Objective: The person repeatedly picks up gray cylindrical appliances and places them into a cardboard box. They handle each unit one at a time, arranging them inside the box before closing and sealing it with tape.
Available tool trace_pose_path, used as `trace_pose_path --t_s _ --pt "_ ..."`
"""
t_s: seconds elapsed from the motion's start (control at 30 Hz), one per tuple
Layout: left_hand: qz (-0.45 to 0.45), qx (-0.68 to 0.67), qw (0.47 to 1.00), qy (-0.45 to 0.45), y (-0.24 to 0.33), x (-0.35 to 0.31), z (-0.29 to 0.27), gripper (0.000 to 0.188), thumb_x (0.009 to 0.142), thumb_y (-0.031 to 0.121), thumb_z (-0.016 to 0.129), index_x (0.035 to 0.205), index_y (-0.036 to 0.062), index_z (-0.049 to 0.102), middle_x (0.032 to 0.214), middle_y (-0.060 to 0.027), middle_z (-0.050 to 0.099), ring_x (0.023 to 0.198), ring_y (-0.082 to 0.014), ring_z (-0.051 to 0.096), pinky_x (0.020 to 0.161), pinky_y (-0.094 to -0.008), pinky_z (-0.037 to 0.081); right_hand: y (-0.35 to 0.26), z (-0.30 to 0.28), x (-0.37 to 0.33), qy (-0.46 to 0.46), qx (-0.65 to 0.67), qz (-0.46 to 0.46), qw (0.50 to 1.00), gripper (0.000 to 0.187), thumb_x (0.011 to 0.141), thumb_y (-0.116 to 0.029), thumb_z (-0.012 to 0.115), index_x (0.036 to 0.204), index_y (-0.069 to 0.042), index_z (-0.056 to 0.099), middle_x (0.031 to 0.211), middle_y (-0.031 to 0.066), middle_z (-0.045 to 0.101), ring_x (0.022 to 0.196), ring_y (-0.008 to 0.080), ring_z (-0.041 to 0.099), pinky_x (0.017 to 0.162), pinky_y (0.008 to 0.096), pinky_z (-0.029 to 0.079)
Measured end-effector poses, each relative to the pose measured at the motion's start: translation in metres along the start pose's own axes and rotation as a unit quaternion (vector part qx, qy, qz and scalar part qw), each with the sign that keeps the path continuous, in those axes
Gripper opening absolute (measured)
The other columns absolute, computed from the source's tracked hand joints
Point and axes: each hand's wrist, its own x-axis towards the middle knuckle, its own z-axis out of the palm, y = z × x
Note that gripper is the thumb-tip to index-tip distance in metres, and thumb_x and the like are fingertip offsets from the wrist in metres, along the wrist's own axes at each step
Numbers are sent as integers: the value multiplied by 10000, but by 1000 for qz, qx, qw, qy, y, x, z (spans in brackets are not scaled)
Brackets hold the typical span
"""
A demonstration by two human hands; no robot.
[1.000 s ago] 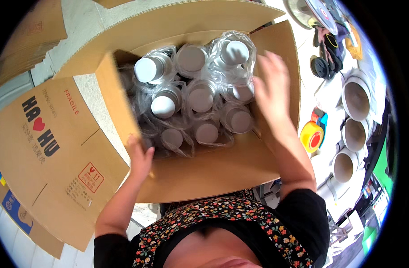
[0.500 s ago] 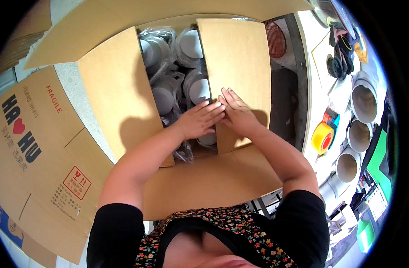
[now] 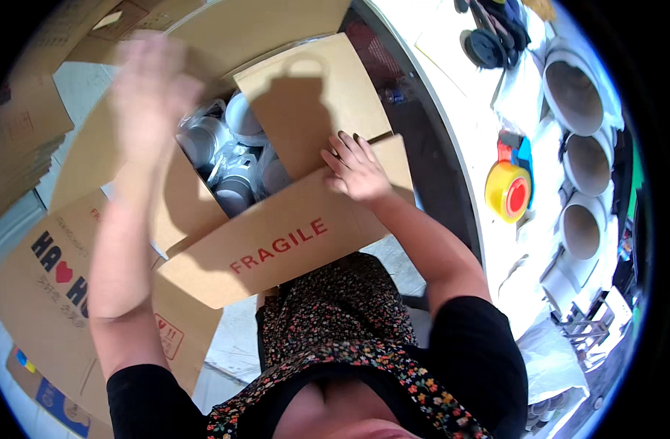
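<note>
An opened cardboard box stands in front of me, packed with several white and grey round, cup-like items (image 3: 238, 183) in clear plastic. The box's near flap (image 3: 291, 241), with red lettering, lies folded inward over the near ends of the left flap (image 3: 196, 194) and right flap (image 3: 295, 102). My right hand (image 3: 357, 168) rests at the near flap's inner edge with its fingers spread onto the right flap. My left hand (image 3: 148, 84) is raised near the far flap (image 3: 254, 33). Motion smears its fingers, and I cannot tell whether it touches that flap.
A printed cardboard box (image 3: 39, 293) lies at the left, with stacked flat cardboard (image 3: 17, 139) beyond. On the white table (image 3: 452, 95) at the right are a yellow tape roll (image 3: 508, 192), several grey-white tubes (image 3: 580, 228) and dark round parts (image 3: 485, 47).
The near flap has swung up and inward over the side flaps. My left hand has left my right hand and moved far left. The whole view has turned.
</note>
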Motion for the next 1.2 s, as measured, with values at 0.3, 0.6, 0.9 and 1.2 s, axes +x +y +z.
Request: trace_pose_path --t_s 0.3,0.6,0.9,1.2 --pt "-197 -168 847 -465 122 -162 -27 352 882 232 507 1182 50 530 1131 -141 590 1030 -297 565 922 -378 423 16 -2 -8 101 -5 -125 987 360 819 -215 492 1170 -151 537 1289 27 471 1199 201 436 1052 414 268" --pt "29 -646 747 -153 321 112 -29 366 750 26 567 1114 -3 555 1066 -166 614 940 -312 601 833 -363 471 40 57 -8 130 92 -49 986 327 858 -195 447 1142 -44 505 1272 76 478 1207 224 425 1027 372 318" --pt "209 -428 800 -365 438 187 -25 349 820 299 583 1085 74 560 666 -87 552 678 -248 556 550 -371 434 39 47 -2 125 73 -38 989 336 825 -179 484 1125 -42 551 1243 67 513 1197 201 443 1034 359 315" --pt "-317 -622 559 -447 235 23 -97 469 769 7 563 1218 16 429 1227 -138 479 1184 -285 445 999 -376 327 44 90 -1 243 62 -66 966 298 816 -213 497 1074 -86 576 1236 60 513 1150 237 473 964 412 389"
